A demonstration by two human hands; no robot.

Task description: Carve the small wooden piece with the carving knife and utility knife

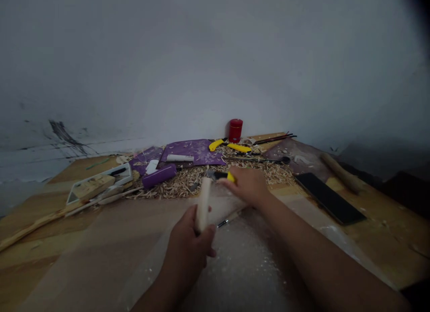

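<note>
My left hand [190, 242] is closed around a pale, rounded piece of wood [203, 204], which stands nearly upright with its top end bare. In my right hand [250, 184] is a yellow-and-black utility knife [231, 177], its handle mostly covered by the fingers. The knife's dark front end points left, close to the top of the wood; whether it touches is too blurred to tell. Beneath the hands lies a thin tool with a metal ferrule and a pale handle [230, 219], on translucent plastic sheeting [242, 267].
Wood shavings [181, 182] cover the table's back part. Around them are a purple tube [159, 176], a purple sheet [201, 150], a white tube [180, 158], yellow-handled cutters [239, 147] and a red can [235, 130]. A white tray [72, 193] sits left; a black phone [329, 198] and stick [341, 172] right.
</note>
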